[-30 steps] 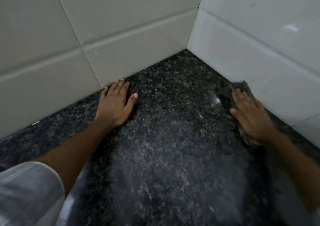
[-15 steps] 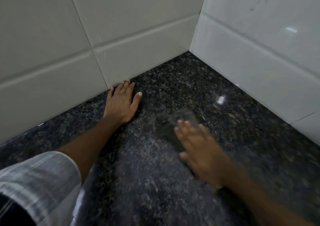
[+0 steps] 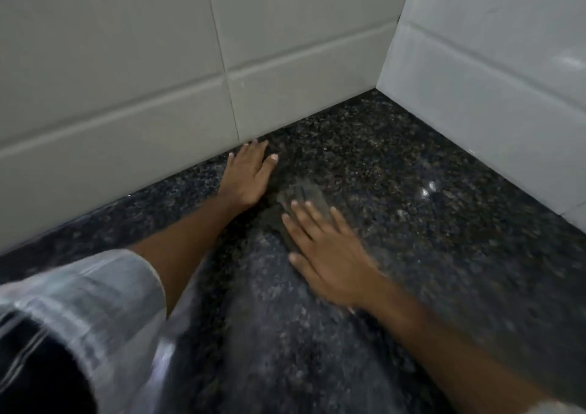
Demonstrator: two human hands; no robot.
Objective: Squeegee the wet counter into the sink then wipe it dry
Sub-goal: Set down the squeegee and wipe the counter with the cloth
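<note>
Head view: the right hand (image 3: 329, 252) lies flat with straight, spread fingers, its grip pressing a dark cloth (image 3: 298, 201) onto the speckled black table (image 3: 444, 223), just beside the left hand (image 3: 249, 172). That hand rests flat, fingers together, fingertips at the tiled wall (image 3: 126, 96). A grey sleeve (image 3: 95, 302) covers the lower left. The cloth is blurred and mostly hidden under the palm.
</note>
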